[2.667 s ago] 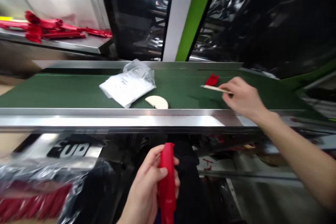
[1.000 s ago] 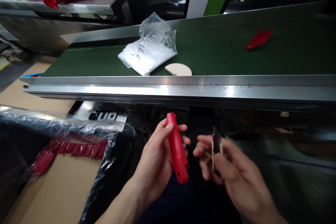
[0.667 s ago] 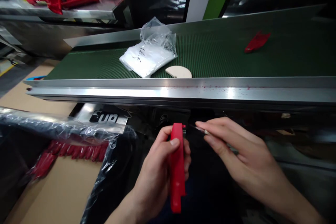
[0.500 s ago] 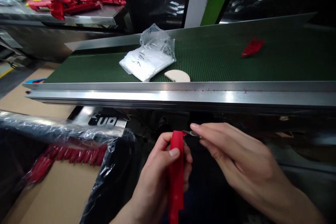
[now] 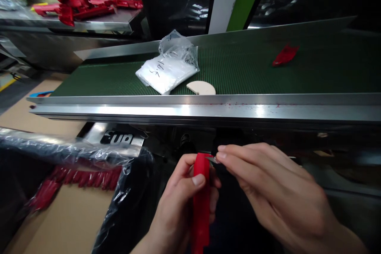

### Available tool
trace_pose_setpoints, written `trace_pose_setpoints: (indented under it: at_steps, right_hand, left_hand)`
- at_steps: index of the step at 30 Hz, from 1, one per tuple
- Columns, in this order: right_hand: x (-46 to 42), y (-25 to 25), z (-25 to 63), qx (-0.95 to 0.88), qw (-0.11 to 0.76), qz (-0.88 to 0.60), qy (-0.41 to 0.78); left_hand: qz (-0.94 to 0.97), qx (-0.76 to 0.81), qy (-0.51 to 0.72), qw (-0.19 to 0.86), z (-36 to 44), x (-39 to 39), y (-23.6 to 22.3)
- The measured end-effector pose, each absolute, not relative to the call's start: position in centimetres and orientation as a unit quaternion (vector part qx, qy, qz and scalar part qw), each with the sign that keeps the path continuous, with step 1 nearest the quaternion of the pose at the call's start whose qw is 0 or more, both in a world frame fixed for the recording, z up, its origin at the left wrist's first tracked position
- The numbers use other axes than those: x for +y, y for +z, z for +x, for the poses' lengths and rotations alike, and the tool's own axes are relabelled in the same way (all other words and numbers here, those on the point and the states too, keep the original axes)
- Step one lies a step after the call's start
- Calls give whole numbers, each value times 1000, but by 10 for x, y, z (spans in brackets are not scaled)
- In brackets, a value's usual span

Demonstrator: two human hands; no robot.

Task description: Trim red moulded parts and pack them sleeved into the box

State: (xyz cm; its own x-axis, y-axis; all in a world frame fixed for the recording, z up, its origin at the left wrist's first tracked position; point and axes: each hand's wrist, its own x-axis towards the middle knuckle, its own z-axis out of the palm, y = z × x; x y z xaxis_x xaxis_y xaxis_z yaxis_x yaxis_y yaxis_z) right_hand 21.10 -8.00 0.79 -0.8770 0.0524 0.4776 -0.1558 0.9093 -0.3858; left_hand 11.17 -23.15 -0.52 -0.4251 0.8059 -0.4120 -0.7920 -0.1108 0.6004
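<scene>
Below the conveyor's steel rail (image 5: 208, 109) we read "Sup" on a black plate (image 5: 116, 139); the white bag (image 5: 166, 72) beyond it bears handwritten figures. Our left hand (image 5: 181, 202) grips a slim, upright red plastic handle (image 5: 201, 202) under that rail, while our right hand (image 5: 276, 198) pinches a small metal blade (image 5: 212, 160) against its top.

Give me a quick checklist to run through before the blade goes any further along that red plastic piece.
1. Left hand has a firm hold on the red plastic piece: ok, thumb and fingers wrap it.
2. Right hand pinches the small blade: ok, only its tip shows.
3. Blade meets the top end of the piece: ok, it touches there.
4. Left thumb is away from the blade: ok, it sits below on the other side.
5. Blade's sharp edge faces away from the fingers: cannot tell.
6. Boxed red pieces are within reach: ok, lower left under plastic film.
</scene>
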Motion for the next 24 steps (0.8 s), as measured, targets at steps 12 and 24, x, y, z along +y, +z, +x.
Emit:
trace_pose_setpoints:
  at_steps: [12, 24]
  right_hand:
    - [-81, 7, 211, -943, 260, 17, 210]
    - [-82, 4, 213, -947, 247, 21, 203]
  left_hand:
    - [13, 404, 737, 542, 112, -231, -5]
    - [10, 406, 736, 542, 113, -231, -6]
